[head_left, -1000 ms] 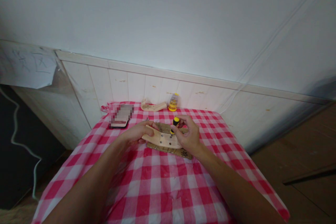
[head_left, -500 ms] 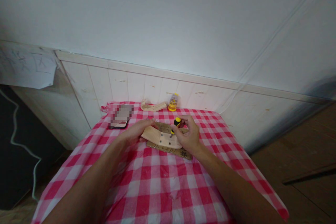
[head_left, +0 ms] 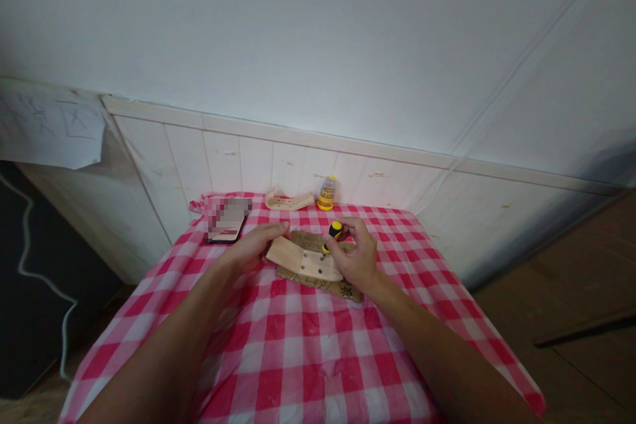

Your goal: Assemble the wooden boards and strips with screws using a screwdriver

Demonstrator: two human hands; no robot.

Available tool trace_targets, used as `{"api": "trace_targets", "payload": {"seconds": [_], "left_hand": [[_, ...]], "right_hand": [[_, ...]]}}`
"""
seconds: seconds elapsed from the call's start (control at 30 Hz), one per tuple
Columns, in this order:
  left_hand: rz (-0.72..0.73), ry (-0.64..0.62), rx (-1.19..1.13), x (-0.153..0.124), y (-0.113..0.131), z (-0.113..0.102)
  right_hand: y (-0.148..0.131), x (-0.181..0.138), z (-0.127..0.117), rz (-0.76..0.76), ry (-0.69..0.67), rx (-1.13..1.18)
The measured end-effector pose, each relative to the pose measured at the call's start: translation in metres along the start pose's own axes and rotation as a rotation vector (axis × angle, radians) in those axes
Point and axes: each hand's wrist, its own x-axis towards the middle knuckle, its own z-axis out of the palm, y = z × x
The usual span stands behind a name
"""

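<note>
A small yellow-and-black screwdriver [head_left: 335, 232] stands nearly upright, pinched in the fingers of my right hand [head_left: 362, 253]. Its tip meets one of several dark screws in a pale, curved wooden piece, a toy skateboard deck by its look [head_left: 288, 257]. At the deck's left end, my left hand [head_left: 256, 245] grips the edge, thumb on the far side and the other fingers partly hidden. Under the deck lies a piece of brown cardboard [head_left: 303, 279] with dark writing. My right hand covers the deck's right end.
A red-and-white checked cloth [head_left: 308, 351] covers the table. Toward the wall are a second curved wooden piece [head_left: 291, 202], a clear-and-yellow container [head_left: 326, 195] and a phone [head_left: 231, 222]. A white panelled wall [head_left: 223, 152] borders the table's far edge.
My left thumb has shifted slightly up and away from the deck's top edge. The screwdriver and my right hand stay almost in the same place.
</note>
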Motion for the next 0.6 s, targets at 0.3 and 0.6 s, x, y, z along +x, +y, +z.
{"api": "trace_targets", "payload": {"seconds": [0.3, 0.6], "left_hand": [[0.01, -0.155, 0.129, -0.0055, -0.0003, -0.0056], [0.011, -0.111, 0.147, -0.0002, -0.0041, -0.0033]], "right_hand": [[-0.0027, 0.0001, -0.0003, -0.018, -0.009, -0.012], [-0.0033, 0.0006, -0.0001, -0.041, -0.006, -0.025]]}}
